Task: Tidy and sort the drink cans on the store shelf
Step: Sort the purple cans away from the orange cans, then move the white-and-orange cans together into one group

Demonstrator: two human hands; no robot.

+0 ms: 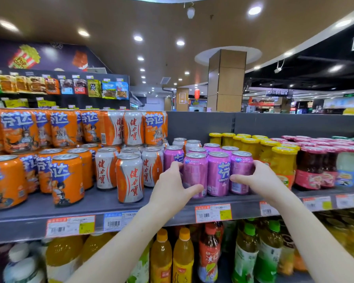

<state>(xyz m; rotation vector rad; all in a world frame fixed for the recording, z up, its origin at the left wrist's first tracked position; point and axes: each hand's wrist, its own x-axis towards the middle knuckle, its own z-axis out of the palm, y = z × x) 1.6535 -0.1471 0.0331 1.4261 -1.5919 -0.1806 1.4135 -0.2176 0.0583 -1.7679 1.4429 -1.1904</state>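
Squaring up the front row of purple cans (218,174) on the shelf (110,203).
Both ends are gripped: the left hand (172,188) curls round the leftmost can, the right hand (260,178) round the rightmost, between white-and-orange cans (130,178) and yellow-lidded jars (282,164); next, probably, sliding them flush, labels forward.

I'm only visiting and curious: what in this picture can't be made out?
Head view only:
1. Label of the left purple can: partly covered by the left hand.
2. Label of the right purple can: partly covered by the right hand.
3. Most of the rear purple cans: hidden behind the front row.
4. Print on the price tags: too small and blurred.
5. Part of the leftmost orange can: cut off by the frame edge.
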